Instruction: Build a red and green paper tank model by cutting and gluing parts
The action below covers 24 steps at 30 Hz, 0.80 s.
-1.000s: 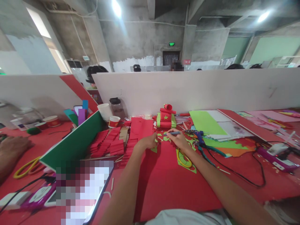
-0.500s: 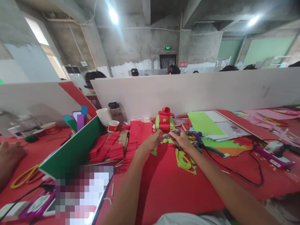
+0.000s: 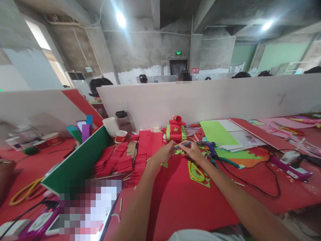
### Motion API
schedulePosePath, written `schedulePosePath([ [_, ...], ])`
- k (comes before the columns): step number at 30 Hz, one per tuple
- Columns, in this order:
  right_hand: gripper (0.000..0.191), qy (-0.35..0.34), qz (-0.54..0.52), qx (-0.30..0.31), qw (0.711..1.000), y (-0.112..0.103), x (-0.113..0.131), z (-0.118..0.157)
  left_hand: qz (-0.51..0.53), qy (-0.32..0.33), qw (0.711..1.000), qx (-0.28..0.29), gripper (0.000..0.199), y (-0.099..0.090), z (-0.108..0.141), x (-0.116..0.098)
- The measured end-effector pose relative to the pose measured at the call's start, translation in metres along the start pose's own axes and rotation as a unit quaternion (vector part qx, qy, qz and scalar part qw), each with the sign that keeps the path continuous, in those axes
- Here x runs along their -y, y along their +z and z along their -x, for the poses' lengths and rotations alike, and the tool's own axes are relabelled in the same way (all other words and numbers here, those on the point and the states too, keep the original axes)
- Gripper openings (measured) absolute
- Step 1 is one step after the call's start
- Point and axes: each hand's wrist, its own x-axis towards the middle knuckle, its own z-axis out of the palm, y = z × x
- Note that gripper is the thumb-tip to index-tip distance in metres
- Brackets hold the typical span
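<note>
Between the fingertips of my right hand [image 3: 195, 152] is a slim blue pen [image 3: 185, 144], lying almost level and pointing left. My left hand [image 3: 167, 151] is closed at the pen's left end; whether it grips the pen or some small piece there cannot be made out. Light green star cut-outs [image 3: 179, 152] lie just below the hands on red sheeting [image 3: 188, 201]. Yellow-handled scissors [image 3: 197, 171] rest on green paper scraps by my right forearm. Beyond the hands stands a red and green paper model [image 3: 176, 130] bearing a star, with a rolled tube on top.
Red folded pieces [image 3: 117, 159] are stacked left of my arm, beside a green board [image 3: 77, 160]. Paper cups [image 3: 121, 136] and a lidded bottle [image 3: 122, 120] stand behind. Blue-handled tools [image 3: 213, 150], green sheets [image 3: 218, 132] and a purple power strip [image 3: 292, 167] with a cable occupy the right.
My hands stay nearly in place; the right fingers have shifted slightly along the blue pen, moving left. At the far left, another person's hand has drawn back toward the edge of view.
</note>
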Motion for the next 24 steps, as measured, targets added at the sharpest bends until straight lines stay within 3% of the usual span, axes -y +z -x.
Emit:
schedulePosePath([
  [3,0.033,0.013,0.003,0.015,1.0,0.0,0.001,0.0,-0.045,0.042,0.998,0.015,0.013,0.001,-0.002,-0.005],
  [9,0.034,0.017,-0.031,0.001,0.999,0.003,-0.001,0.0,-0.075,0.052,0.996,0.018,0.015,0.004,-0.006,-0.018],
  [15,0.035,0.023,-0.031,-0.022,0.999,0.002,-0.011,-0.005,-0.137,0.061,0.988,-0.031,0.022,0.0,-0.004,-0.02],
  [19,0.026,-0.045,0.1,-0.016,0.994,-0.004,-0.012,-0.005,-0.189,0.032,0.979,-0.063,0.026,-0.005,-0.002,-0.021],
  [24,0.02,-0.099,0.312,0.078,0.942,-0.001,-0.008,0.004,-0.254,-0.041,0.96,-0.108,0.023,-0.013,-0.001,-0.018],
])
